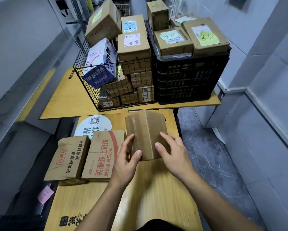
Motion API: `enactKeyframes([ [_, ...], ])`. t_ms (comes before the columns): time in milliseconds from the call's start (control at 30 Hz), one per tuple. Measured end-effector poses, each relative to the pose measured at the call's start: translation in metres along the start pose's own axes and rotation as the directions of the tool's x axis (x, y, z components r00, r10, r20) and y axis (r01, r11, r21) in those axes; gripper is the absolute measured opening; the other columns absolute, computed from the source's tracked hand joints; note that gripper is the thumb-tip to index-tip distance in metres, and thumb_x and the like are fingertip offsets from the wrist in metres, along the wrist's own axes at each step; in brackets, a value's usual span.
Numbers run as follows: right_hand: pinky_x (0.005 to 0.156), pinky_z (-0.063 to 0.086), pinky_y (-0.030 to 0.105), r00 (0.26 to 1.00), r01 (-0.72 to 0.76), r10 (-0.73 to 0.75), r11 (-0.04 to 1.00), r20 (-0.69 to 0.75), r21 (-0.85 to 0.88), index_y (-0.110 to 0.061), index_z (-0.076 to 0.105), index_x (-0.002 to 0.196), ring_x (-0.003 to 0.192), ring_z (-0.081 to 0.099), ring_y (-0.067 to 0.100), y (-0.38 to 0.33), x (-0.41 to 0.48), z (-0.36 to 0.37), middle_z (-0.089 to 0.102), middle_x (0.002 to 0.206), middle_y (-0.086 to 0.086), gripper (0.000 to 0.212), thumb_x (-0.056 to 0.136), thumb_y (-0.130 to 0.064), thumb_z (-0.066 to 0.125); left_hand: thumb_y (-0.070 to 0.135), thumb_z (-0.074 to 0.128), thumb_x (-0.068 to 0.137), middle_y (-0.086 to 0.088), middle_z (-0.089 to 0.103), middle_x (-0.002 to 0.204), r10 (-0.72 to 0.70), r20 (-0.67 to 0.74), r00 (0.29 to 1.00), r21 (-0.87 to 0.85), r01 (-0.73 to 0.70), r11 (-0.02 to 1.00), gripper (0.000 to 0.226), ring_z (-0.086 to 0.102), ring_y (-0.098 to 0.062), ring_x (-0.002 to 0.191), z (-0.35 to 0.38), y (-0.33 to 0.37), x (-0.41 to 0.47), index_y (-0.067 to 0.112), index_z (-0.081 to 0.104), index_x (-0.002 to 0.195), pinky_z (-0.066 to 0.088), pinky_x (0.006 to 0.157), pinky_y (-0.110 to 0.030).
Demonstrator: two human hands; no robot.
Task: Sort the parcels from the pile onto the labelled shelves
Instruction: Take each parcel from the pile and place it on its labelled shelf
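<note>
Plain brown parcel [146, 129] sits tilted near the far right corner of the near table [156, 189], just right of two printed boxes [99, 155]. Left hand [125, 159] pinches its near left corner; right hand [172, 154] wraps the near right side, both half-closed. Risk: the taped face looks slick and no label shows, so it could slip mid-turn or get misshelved.

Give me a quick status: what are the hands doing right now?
Left hand and right hand both hold the taped brown parcel at the wooden table. Two printed cartons beside it, left. Nothing blocking.
</note>
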State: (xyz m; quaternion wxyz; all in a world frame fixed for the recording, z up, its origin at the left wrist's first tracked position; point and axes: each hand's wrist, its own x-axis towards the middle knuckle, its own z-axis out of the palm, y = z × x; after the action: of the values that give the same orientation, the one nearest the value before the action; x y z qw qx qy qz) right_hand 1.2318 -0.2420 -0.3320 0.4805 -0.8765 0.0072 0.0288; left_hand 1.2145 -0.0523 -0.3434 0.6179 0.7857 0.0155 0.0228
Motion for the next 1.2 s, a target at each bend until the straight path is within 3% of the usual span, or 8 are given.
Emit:
enactKeyframes([
  [200, 0.107, 0.044, 0.038, 0.996, -0.085, 0.082, 0.985, 0.029, 0.153, -0.034, 0.038, 0.150, 0.130, 0.051, 0.018, -0.012, -0.003, 0.009, 0.050, 0.143, -0.002, 0.086, 0.079, -0.076, 0.061, 0.028, 0.064, 0.087, 0.007, 0.049, 0.128, 0.086, 0.018, 0.996, 0.147, -0.088, 0.985, 0.052, 0.049, -0.002, 0.123, 0.000, 0.005, -0.004, 0.045, 0.048, 0.133, 0.038, 0.088, -0.003],
  [500, 0.093, 0.056, 0.050, 0.990, -0.111, 0.142, 0.860, -0.025, 0.498, -0.068, 0.046, 0.114, 0.107, 0.067, 0.015, 0.002, -0.005, 0.011, 0.065, 0.121, -0.006, 0.044, 0.088, -0.045, 0.073, 0.007, 0.057, 0.097, 0.003, 0.062, 0.127, 0.032, -0.009, 0.999, -0.103, -0.032, 0.994, 0.043, 0.058, -0.003, 0.117, -0.011, 0.010, 0.004, 0.033, 0.053, 0.131, 0.048, 0.089, -0.015],
  [633, 0.093, 0.055, 0.058, 0.989, -0.122, 0.144, 0.785, 0.012, 0.608, -0.062, 0.053, 0.114, 0.108, 0.069, 0.023, 0.002, -0.007, 0.015, 0.068, 0.121, 0.001, 0.040, 0.084, -0.044, 0.074, 0.036, 0.061, 0.089, 0.012, 0.050, 0.134, 0.000, -0.062, 0.998, 0.091, 0.006, 0.996, 0.047, 0.049, 0.001, 0.123, -0.014, -0.004, 0.009, 0.043, 0.048, 0.134, 0.041, 0.103, -0.022],
  [733, 0.091, 0.056, 0.058, 0.989, -0.131, 0.147, 0.728, 0.034, 0.673, -0.055, 0.053, 0.118, 0.109, 0.069, 0.028, 0.003, -0.007, 0.014, 0.071, 0.119, 0.005, 0.040, 0.093, -0.029, 0.071, 0.035, 0.069, 0.089, 0.018, 0.051, 0.132, -0.100, -0.034, 0.994, -0.043, 0.099, 0.994, 0.059, 0.050, 0.017, 0.113, -0.013, 0.000, 0.007, 0.035, 0.042, 0.141, 0.044, 0.094, -0.012],
  [800, 0.088, 0.058, 0.054, 0.990, -0.132, 0.132, 0.703, 0.054, 0.699, -0.053, 0.051, 0.121, 0.109, 0.069, 0.029, 0.002, -0.009, 0.012, 0.072, 0.118, 0.004, 0.045, 0.097, -0.018, 0.064, 0.039, 0.069, 0.086, 0.012, 0.058, 0.130, -0.110, 0.007, 0.994, -0.117, 0.110, 0.987, 0.060, 0.057, 0.005, 0.114, -0.013, 0.001, 0.003, 0.034, 0.044, 0.140, 0.049, 0.089, -0.014],
  [1000, 0.100, 0.053, 0.052, 0.997, -0.064, 0.078, 0.815, 0.001, 0.576, -0.053, 0.057, 0.129, 0.121, 0.062, 0.020, 0.003, -0.011, 0.012, 0.056, 0.138, -0.002, 0.042, 0.103, -0.020, 0.056, 0.016, 0.067, 0.091, 0.014, 0.058, 0.129, -0.022, -0.050, 0.999, -0.046, 0.020, 0.999, 0.051, 0.058, 0.005, 0.111, -0.013, 0.006, -0.002, 0.025, 0.048, 0.138, 0.047, 0.085, -0.012],
  [1133, 0.094, 0.046, 0.012, 0.995, 0.028, -0.001, 0.963, -0.101, 0.268, -0.053, 0.059, 0.121, 0.120, 0.053, 0.004, -0.004, -0.011, 0.006, 0.049, 0.132, -0.009, 0.041, 0.100, -0.018, 0.057, 0.033, 0.067, 0.082, 0.016, 0.056, 0.128, 0.035, -0.077, 0.996, 0.097, -0.027, 0.995, 0.052, 0.055, 0.002, 0.115, -0.018, 0.001, -0.002, 0.038, 0.052, 0.132, 0.046, 0.090, -0.013],
  [1200, 0.087, 0.046, 0.009, 0.995, 0.010, 0.012, 0.973, -0.096, 0.231, -0.045, 0.060, 0.124, 0.110, 0.054, -0.003, -0.005, -0.009, 0.003, 0.054, 0.129, -0.007, 0.037, 0.099, -0.018, 0.059, 0.038, 0.067, 0.080, 0.017, 0.054, 0.126, 0.062, -0.092, 0.994, 0.181, -0.044, 0.983, 0.054, 0.052, 0.002, 0.118, -0.019, -0.001, -0.004, 0.041, 0.052, 0.132, 0.044, 0.095, -0.018],
])
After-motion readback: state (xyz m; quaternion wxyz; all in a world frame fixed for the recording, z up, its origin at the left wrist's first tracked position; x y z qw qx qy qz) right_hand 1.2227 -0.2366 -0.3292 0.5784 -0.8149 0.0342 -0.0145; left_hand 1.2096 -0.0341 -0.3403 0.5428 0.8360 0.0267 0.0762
